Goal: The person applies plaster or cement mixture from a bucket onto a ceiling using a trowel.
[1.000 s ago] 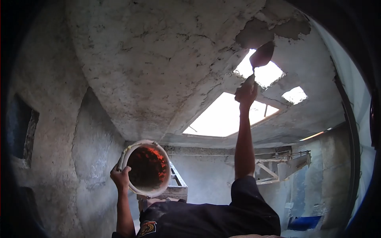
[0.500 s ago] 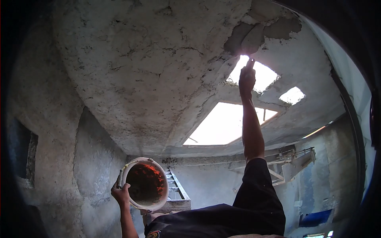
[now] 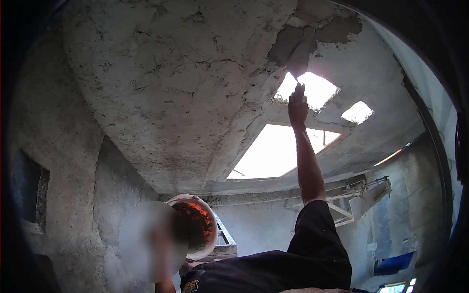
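My right hand is raised overhead on a stretched arm, closed around the handle of a trowel. The trowel's grey blade lies at the edge of a dark wet mortar patch on the rough surface above. Low on the left is a pale bucket, tipped so its mouth faces me, with orange-red marks and dark material inside. A round blur covers my left hand and the bucket's left side, hiding the fingers; the bucket is still held up at that arm.
Bright openings lie beyond my right arm. A ladder stands behind the bucket. A wooden frame juts out at the right, above a blue item. A dark recess is in the left wall.
The trowel and my right hand have moved slightly down and left, with the blade's angle changed. The bucket has shifted right in view. A blur now covers my left hand.
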The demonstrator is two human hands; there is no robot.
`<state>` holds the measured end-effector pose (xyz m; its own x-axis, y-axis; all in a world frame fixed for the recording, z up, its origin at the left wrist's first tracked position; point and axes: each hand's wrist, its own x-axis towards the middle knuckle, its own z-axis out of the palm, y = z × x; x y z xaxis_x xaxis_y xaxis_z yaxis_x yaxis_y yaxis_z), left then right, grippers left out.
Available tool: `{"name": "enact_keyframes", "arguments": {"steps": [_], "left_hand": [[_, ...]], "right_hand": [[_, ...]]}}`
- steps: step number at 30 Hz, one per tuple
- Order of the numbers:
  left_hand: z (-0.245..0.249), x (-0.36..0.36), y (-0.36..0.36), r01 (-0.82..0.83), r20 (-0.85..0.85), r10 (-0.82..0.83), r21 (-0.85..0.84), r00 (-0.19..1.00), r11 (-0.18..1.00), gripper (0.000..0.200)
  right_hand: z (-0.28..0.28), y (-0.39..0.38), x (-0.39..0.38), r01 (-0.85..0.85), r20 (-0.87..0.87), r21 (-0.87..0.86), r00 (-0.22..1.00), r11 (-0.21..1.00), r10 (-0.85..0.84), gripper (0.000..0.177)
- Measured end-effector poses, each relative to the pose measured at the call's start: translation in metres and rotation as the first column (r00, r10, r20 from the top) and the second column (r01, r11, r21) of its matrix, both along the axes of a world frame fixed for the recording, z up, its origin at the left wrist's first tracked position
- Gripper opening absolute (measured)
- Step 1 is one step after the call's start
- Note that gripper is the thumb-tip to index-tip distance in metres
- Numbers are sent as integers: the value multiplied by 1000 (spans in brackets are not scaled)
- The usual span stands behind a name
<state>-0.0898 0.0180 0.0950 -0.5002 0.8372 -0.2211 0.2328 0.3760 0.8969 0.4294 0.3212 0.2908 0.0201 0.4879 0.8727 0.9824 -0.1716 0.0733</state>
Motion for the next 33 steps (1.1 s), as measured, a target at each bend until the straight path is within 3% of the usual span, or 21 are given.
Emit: {"name": "enact_keyframes", "arguments": {"steps": [2, 6, 8, 9, 10, 12, 14, 16, 18, 20, 22, 29, 31, 33], "left_hand": [[3, 1, -1, -11, 6, 11, -7, 1000, 1000, 24], [7, 0, -3, -12, -36, 11, -23, 999, 1000, 26], [-3, -3, -3, -25, -32, 25, -10, 999, 1000, 28], [-10, -2, -2, -59, -15, 60, 61, 998, 996, 22], [-10, -2, -2, -60, -15, 61, 61, 998, 996, 22], [-10, -2, -1, -45, -50, 49, 63, 998, 997, 22], [-18, -3, 0, -58, -61, 62, 69, 996, 996, 22], [-20, 0, 3, -68, -74, 73, 75, 995, 995, 22], [-15, 1, 4, -49, -71, 54, 75, 996, 996, 22], [-19, 2, 4, -45, -73, 50, 70, 996, 997, 22], [-17, 4, 5, -44, -71, 49, 70, 996, 997, 22], [-5, 9, 3, -27, -14, 27, 7, 1000, 1000, 23], [-6, 7, 1, 2, -31, -2, -17, 1000, 1000, 23], [-9, 6, -1, 8, -37, -8, -20, 999, 1000, 25]], "right_hand": [[-1, -17, -3, -104, -311, 26, 944, 994, 107, 48], [7, -27, 4, -119, -453, 19, 884, 993, 114, 39], [23, -16, 16, -251, -255, 140, 925, 958, 280, 38], [31, -8, 26, -266, -411, 101, 867, 959, 284, 35], [42, -2, 31, -219, -125, 106, 965, 970, 231, 28], [68, 7, 40, -194, 152, 179, 974, 964, 168, 23], [83, 20, 54, 21, 83, -27, 996, 999, -18, 23], [82, 36, 78, 47, 142, -14, 989, 999, -44, 25], [73, 49, 95, 172, 84, -45, 982, 984, -168, 26], [77, 32, 75, 202, 181, -66, 966, 977, -187, 30], [68, 34, 78, 172, -3, -82, 985, 982, -173, 36], [23, 18, 79, 4, -274, -148, 961, 989, -45, 37], [12, 7, 69, -51, -449, -57, 893, 997, 20, 41], [13, 2, 59, -83, -472, -14, 879, 996, 66, 40]]}}
